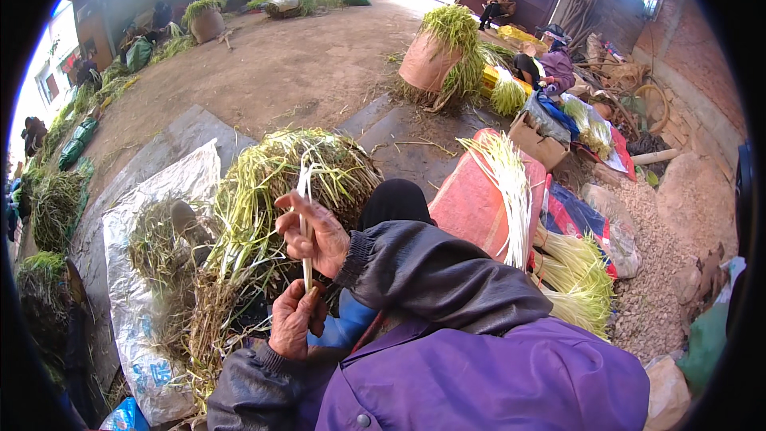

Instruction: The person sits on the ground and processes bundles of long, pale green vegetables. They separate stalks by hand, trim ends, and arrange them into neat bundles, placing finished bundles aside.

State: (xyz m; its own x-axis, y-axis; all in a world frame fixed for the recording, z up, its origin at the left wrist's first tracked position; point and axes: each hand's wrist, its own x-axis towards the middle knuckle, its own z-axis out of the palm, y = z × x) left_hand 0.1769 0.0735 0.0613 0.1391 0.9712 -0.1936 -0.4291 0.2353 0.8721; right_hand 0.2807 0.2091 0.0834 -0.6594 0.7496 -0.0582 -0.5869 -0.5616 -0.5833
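My left hand (294,318) pinches the lower end of a pale, blanched vegetable stalk (307,269) between thumb and fingers. Just above it, my right hand (316,232) has its fingers loosely curled around the same stalk, which stands nearly upright. Its white upper part rises past the fingers. Behind both hands lies a large heap of yellow-green leafy stalks (263,191) with brown, dried matter among them. At my right, a bunch of cleaned white stalks (508,191) rests across a red woven sack (458,209).
More bundled stalks (574,278) lie beside the sack at right. A white woven sheet (128,287) spreads at left under dried scraps. A tall sack of greens (428,66) stands ahead, near a seated person (556,69) and a cardboard box (538,137). Another person (499,7) sits by the door.
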